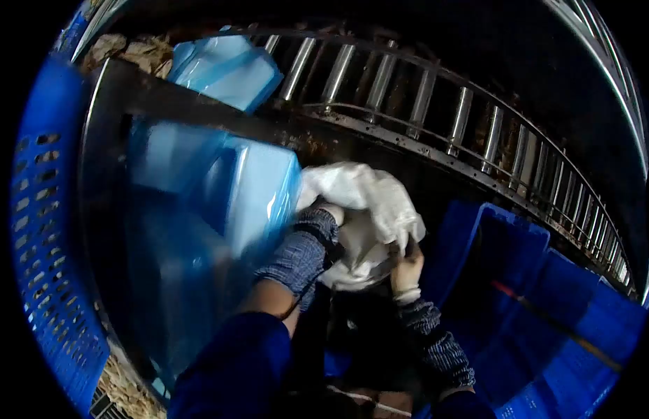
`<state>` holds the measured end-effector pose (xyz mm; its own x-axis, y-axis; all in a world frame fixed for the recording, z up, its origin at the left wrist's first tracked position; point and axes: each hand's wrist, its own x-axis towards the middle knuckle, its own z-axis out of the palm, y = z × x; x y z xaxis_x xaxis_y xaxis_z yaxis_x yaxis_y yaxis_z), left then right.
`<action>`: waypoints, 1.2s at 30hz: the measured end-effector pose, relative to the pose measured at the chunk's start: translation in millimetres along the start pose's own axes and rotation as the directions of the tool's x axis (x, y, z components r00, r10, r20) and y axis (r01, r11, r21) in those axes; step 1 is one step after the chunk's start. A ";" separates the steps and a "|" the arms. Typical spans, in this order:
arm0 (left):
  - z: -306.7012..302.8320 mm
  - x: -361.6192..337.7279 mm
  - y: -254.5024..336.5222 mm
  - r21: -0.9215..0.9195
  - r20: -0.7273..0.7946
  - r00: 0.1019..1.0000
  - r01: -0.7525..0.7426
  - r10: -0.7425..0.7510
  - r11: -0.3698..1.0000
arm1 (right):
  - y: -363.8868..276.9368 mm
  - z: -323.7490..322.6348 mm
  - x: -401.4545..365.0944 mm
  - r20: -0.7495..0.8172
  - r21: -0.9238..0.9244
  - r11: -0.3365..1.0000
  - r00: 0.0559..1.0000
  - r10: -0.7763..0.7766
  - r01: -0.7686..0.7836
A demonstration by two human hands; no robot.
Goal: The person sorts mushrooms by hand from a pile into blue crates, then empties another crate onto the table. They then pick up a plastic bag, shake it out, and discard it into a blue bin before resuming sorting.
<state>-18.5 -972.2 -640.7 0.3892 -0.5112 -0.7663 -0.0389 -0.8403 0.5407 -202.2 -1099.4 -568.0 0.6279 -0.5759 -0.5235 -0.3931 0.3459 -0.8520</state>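
Note:
A crumpled white sack [387, 199] is between my two hands, its mouth spread and turned partly towards me. My left hand [330, 212] is at the sack's left side, against or just inside its rim; folds and blur hide its fingers. On the right, my right hand [407, 271] pinches the sack's edge, fingers closed on it. Both forearms wear dark patterned knit sleeves. Close to my left hand lie several pale blocks in shiny blue plastic wrap [263, 192], stacked in a dark metal-edged bin [178, 91].
A roller conveyor [422, 101] curves across the back and down the right. Another blue-wrapped block [230, 70] lies at its left end. Blue crates [506, 237] stand at the right. At the far left is a perforated blue basket [48, 230].

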 end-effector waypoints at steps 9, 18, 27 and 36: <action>6.6 -168.2 15.4 -0.016 -0.805 0.558 -0.361 0.202 0.932 | 26.9 -97.8 -4.8 -0.297 0.130 0.991 0.953 0.064 -0.026; 32.0 -87.2 -46.5 -0.152 -0.546 0.829 -0.244 0.125 0.958 | -23.9 -135.6 -47.1 -0.189 0.148 0.989 0.981 0.029 -0.001; -1.9 -116.7 87.7 0.142 -0.560 0.711 -0.424 0.426 0.895 | 40.5 -60.4 -4.5 -0.266 0.066 0.998 0.964 0.021 -0.004; -2.8 -192.7 101.9 0.159 -0.421 0.840 -0.303 0.343 0.939 | 30.6 -61.1 1.2 0.086 -0.558 0.825 0.982 0.170 -0.094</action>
<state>-94.8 -958.8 -437.0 0.7011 -0.6410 -0.3123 -0.3009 -0.6630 0.6854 -254.5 -1134.7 -594.1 0.6072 -0.4433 -0.6594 -0.7579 -0.0740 -0.6482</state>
